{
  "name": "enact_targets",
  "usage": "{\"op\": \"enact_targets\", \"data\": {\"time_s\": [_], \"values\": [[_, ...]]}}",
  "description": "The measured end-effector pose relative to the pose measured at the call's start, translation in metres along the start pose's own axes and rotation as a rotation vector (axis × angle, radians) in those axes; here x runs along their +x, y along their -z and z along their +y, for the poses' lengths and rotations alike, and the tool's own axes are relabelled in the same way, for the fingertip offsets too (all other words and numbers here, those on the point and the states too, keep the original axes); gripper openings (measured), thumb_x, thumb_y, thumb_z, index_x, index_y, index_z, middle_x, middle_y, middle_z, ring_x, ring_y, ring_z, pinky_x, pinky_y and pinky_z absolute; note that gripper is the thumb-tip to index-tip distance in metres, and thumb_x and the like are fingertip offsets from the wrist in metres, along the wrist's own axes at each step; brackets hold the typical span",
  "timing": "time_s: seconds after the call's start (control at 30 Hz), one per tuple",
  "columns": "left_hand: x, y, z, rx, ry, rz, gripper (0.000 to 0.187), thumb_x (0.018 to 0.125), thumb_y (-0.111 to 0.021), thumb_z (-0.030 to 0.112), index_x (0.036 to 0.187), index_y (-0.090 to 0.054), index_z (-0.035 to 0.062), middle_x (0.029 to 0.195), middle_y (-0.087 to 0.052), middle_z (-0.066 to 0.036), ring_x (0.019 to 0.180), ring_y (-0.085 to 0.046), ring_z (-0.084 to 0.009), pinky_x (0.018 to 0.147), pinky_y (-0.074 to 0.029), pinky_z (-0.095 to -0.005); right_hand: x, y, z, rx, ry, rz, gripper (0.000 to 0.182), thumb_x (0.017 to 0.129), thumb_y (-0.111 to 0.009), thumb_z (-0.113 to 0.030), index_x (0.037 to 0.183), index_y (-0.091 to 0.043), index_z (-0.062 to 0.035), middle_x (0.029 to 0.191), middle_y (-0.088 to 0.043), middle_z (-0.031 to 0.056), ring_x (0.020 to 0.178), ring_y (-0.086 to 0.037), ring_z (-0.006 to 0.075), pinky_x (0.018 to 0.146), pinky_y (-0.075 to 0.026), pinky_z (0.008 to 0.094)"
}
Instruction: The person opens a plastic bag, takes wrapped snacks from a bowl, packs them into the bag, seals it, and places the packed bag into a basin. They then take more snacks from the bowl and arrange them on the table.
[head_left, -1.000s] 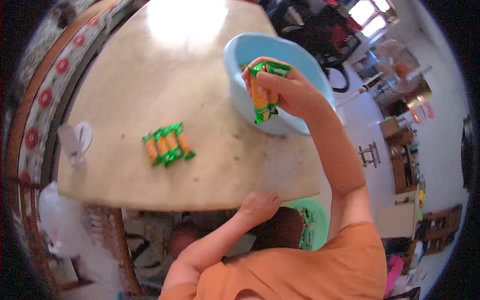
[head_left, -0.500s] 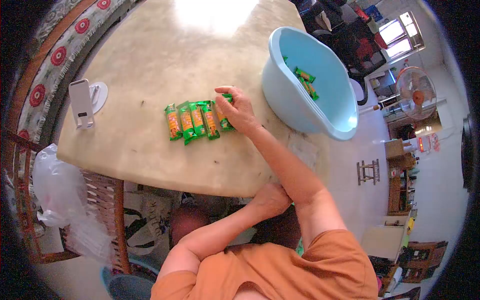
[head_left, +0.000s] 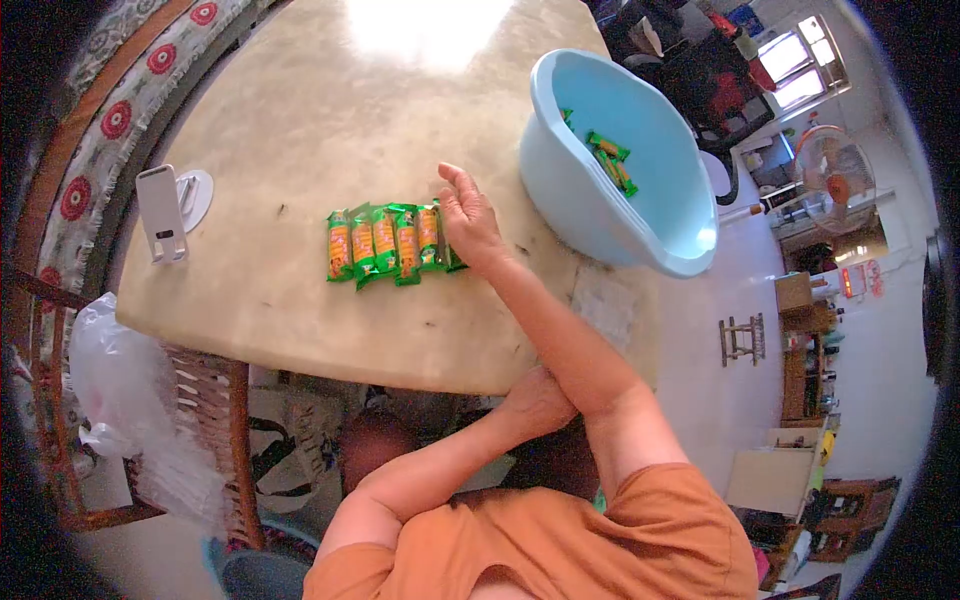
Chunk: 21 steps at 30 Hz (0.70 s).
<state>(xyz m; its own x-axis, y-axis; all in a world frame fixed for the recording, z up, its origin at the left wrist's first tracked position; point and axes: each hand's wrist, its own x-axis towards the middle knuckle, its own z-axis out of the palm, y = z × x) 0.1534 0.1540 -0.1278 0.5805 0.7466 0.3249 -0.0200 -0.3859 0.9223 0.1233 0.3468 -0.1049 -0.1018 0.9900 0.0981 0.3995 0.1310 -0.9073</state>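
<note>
A row of small green-and-orange snack packets (head_left: 385, 242) lies on the table, side by side and close together. At the row's right end is my right hand (head_left: 468, 218), its fingers stretched out and its edge against the last packet, which it partly covers. Nothing is gripped in it. My left hand (head_left: 540, 402) rests by the table's front edge, against my right arm near the elbow, and its fingers are hidden there. More green packets (head_left: 610, 160) lie inside a light blue plastic basin (head_left: 570, 190) to the right.
A white phone stand (head_left: 162, 215) stands on the table (head_left: 300, 130) at the left. Clear plastic bags (head_left: 125, 375) hang over a wooden chair (head_left: 240, 440) beside the table. A flat clear plastic piece (head_left: 605, 305) lies near the basin. A fan (head_left: 835, 180) is farther right.
The right-hand packets have moved left and straightened, so the row is tighter. My right hand has turned and its fingers have lifted off the packet's top. My left hand is nearly unchanged.
</note>
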Motion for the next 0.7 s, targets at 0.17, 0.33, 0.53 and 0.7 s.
{"op": "enact_targets", "data": {"time_s": [0.17, 0.33, 0.53, 0.7], "values": [[0.005, 0.0, 0.007, -0.287, 0.346, -0.154, 0.046, 0.1, -0.045, 0.031, 0.139, -0.037, 0.0073, 0.146, -0.034, -0.008, 0.136, -0.026, -0.0158, 0.113, -0.017, -0.0322, -0.003, -0.005, 0.009, -0.114, 0.164, 0.042, 0.039, 0.097, -0.04, -0.023, 0.129, -0.047, -0.0021, 0.136, -0.046, 0.0216, 0.134, -0.034, 0.0379, 0.111, -0.027, 0.0432], [0.005, 0.005, 0.013, -0.322, 0.35, -0.241, 0.047, 0.101, -0.043, 0.03, 0.142, -0.033, 0.0073, 0.148, -0.03, -0.007, 0.137, -0.023, -0.0145, 0.114, -0.016, -0.0313, -0.009, -0.014, -0.005, -0.17, 0.18, -0.001, 0.039, 0.098, -0.039, -0.023, 0.131, -0.046, -0.0031, 0.138, -0.044, 0.0218, 0.137, -0.028, 0.0395, 0.113, -0.023, 0.0448], [0.017, 0.047, 0.071, -0.58, 0.557, -0.093, 0.042, 0.099, -0.049, 0.03, 0.135, -0.041, 0.0083, 0.143, -0.038, -0.007, 0.132, -0.031, -0.0161, 0.11, -0.024, -0.0324, -0.011, -0.016, -0.011, -0.211, 0.183, -0.042, 0.044, 0.099, -0.036, -0.029, 0.133, -0.044, -0.0037, 0.139, -0.042, 0.0214, 0.138, -0.025, 0.0409, 0.114, -0.019, 0.0463], [0.017, 0.001, 0.021, -0.265, 0.253, -0.093, 0.033, 0.096, -0.051, 0.03, 0.12, -0.056, 0.009, 0.124, -0.056, -0.014, 0.117, -0.05, -0.0249, 0.101, -0.038, -0.0389, -0.015, -0.005, -0.022, -0.252, 0.243, -0.007, 0.049, 0.1, -0.033, -0.036, 0.135, -0.042, -0.0033, 0.14, -0.041, 0.0207, 0.138, -0.024, 0.0402, 0.114, -0.016, 0.046]]}}
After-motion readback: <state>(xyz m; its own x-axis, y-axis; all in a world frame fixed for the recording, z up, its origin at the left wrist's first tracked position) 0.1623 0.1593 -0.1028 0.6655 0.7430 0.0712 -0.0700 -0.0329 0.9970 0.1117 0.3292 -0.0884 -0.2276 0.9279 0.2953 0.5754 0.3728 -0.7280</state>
